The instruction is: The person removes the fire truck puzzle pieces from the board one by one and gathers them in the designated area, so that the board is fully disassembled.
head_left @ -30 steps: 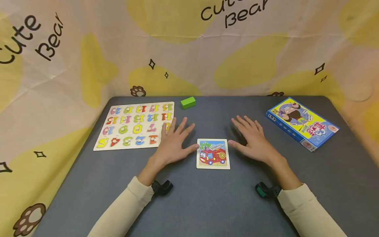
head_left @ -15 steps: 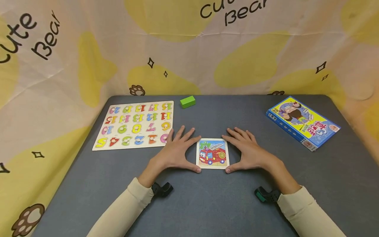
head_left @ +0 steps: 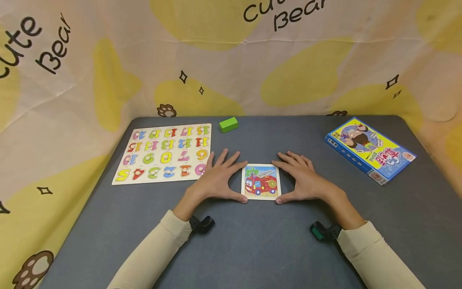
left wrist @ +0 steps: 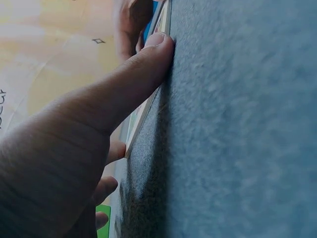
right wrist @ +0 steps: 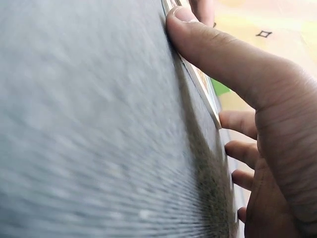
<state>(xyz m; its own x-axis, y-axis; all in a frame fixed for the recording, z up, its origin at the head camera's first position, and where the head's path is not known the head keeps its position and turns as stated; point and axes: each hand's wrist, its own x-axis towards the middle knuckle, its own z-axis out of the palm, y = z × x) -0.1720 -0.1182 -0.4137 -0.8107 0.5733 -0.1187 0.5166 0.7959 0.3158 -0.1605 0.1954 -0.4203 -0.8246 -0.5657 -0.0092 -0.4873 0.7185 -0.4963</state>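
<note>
Between both hands lies a small square jigsaw puzzle (head_left: 261,181) with a red fire truck picture and a pale frame. My left hand (head_left: 217,180) grips its left side, thumb at the near corner and index fingertip at the far one. On the opposite side, my right hand (head_left: 304,180) grips the same way, its other fingers spread beyond the far corner. The left wrist view shows the thumb (left wrist: 143,59) against the thin edge of the puzzle, close over the table. From the right wrist, the thumb (right wrist: 198,34) and index fingertip also meet the puzzle's edge.
A number puzzle board (head_left: 162,154) lies at the left, its near right corner close to my left fingers. A green block (head_left: 229,125) sits near the far edge of the grey table (head_left: 252,249). A blue and yellow box (head_left: 369,150) lies at the right.
Both hands have come inward from beside the jigsaw puzzle and taken hold of its sides. Since half a second ago, the puzzle has shifted slightly away from me and a little right.
</note>
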